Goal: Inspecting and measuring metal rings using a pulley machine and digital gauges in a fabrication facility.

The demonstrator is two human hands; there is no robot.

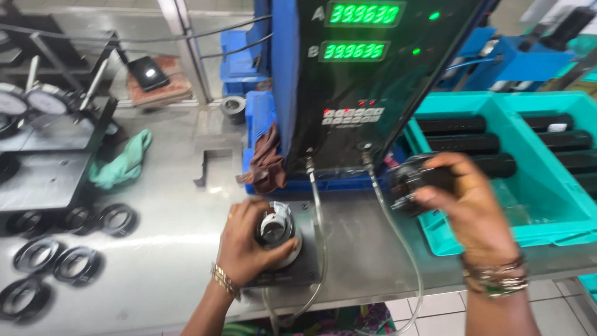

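- The left hand [249,242] is closed over a round silver metal part [275,227] that sits on a dark base plate [308,261], just in front of the black display unit [373,81]; the fingers wrap its left side and the thumb curls under its right edge.
- The right hand [469,205] is clamped on a dark ring-shaped part [410,183], held in the air to the right of the display unit, above the near left corner of the teal bin [547,218].
- Two clear hoses [398,242] run from the foot of the display unit, down past the base plate and over the edge of the steel tabletop [168,242].
- Inside the teal bin, right of the display unit, lie several black cylinders [463,144] side by side.
- Well to the left of the display unit, black rings [78,264] lie flat on the tabletop; beyond them is a crumpled green cloth [124,163].
- A brown rag [267,163] hangs against the blue crate [258,112] at the display unit's left side.
- Dial gauges [43,101] stand at the far left.
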